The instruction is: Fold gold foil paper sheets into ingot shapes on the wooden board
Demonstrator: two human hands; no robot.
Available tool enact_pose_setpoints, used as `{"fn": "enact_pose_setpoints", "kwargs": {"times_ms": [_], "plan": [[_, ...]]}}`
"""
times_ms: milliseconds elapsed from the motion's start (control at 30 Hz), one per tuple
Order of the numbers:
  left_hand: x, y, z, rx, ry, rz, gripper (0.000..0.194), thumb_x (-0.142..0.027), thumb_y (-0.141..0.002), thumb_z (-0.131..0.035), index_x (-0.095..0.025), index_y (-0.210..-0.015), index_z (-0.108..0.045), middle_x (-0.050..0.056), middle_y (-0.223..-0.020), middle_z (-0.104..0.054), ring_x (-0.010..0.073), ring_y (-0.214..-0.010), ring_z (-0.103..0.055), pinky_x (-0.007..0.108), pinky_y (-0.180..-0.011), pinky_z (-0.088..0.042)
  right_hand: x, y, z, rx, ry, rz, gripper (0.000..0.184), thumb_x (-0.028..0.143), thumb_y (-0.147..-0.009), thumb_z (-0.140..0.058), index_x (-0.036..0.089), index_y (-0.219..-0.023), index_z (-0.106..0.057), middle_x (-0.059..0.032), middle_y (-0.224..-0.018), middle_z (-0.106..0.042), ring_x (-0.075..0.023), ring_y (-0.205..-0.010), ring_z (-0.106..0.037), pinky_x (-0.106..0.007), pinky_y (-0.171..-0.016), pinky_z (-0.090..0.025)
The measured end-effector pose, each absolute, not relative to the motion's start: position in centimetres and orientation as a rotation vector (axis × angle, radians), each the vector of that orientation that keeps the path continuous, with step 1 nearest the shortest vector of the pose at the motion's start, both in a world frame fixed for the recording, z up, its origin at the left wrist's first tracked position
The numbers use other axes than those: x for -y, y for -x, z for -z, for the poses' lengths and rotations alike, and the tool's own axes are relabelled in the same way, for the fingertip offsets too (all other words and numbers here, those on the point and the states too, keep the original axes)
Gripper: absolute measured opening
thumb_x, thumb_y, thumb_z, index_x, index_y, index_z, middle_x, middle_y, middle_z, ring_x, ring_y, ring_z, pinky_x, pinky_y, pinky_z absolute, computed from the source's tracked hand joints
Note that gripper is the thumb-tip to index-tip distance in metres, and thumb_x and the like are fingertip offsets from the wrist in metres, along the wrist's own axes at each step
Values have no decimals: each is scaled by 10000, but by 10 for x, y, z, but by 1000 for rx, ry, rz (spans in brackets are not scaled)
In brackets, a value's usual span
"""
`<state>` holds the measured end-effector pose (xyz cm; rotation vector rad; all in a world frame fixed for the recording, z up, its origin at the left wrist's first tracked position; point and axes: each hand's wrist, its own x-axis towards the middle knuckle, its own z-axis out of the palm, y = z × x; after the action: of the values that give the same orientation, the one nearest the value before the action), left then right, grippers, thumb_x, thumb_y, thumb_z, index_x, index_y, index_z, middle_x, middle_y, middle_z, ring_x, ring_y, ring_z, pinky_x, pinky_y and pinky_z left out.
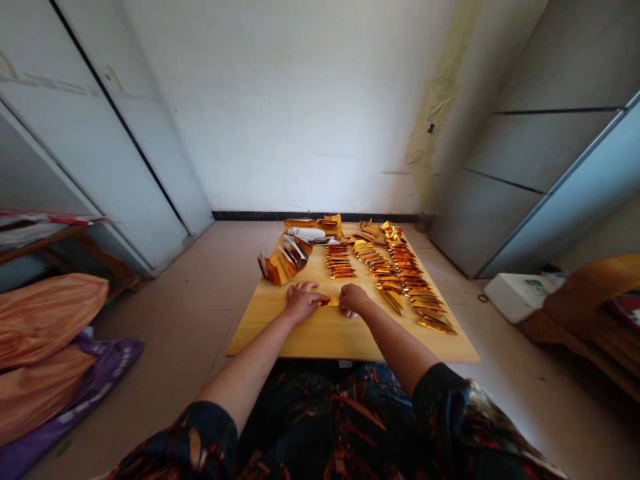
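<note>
Wooden table (pixel 300 337), gold foil (pixel 332 302) between fingers (pixel 317 297)

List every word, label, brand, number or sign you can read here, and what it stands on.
No text is readable.
Purple bag: pale lettering, too blurred to read.
White box: dark label, too small to read.
Folded gold papers: no lettering that I can make out.

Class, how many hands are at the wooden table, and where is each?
2. The left hand is at the left side of the small gold foil piece, the right hand at its right side. Some fingers are hidden.
</note>
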<state>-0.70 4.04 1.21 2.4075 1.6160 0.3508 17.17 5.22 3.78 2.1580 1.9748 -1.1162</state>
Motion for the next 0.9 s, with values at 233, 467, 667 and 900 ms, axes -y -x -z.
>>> {"fn": "enact_pose_setpoints", "kwargs": {"times_ms": [233,467,667,900], "plan": [[-43,8,-9,-1607,-2408,-225,331,-298,-864,-503,-515,-1090,-606,-66,-1414,-427,260,-1311,-313,521,-1054,-199,-59,-177,-39,-1876,-2145,1238,64,82,-667,-629,137,-698,-624,6,-465,-608,-157,-490,-638,-217,-539,-517],[-39,8,-11,-1591,-2406,-268,325,-276,-866,-507,-504,-1062,-628,-45,-1401,-449,275,-1302,-327,547,-1039,-204,-52,-183,-47,-1854,-2167,1441,61,163,-722,-601,148,-664,-597,25,-464,-584,-114,-447,-581,-187,-501,-479],[-40,9,-10,-1584,-2417,-273,328,-281,-874,-490,-504,-1078,-618,-39,-1404,-443,261,-1301,-325,535,-1039,-192,-49,-183,-46,-1899,-2160,1429,91,192,-728,-611,144,-651,-599,11,-474,-591,-117,-452,-581,-192,-502,-477],[-38,10,-7,-1559,-2436,-271,315,-322,-877,-489,-478,-1127,-600,-22,-1418,-431,263,-1314,-316,535,-1049,-190,-51,-180,-36,-2017,-2143,1183,25,148,-678,-630,142,-654,-631,-22,-514,-624,-157,-498,-616,-224,-519,-479]]}}
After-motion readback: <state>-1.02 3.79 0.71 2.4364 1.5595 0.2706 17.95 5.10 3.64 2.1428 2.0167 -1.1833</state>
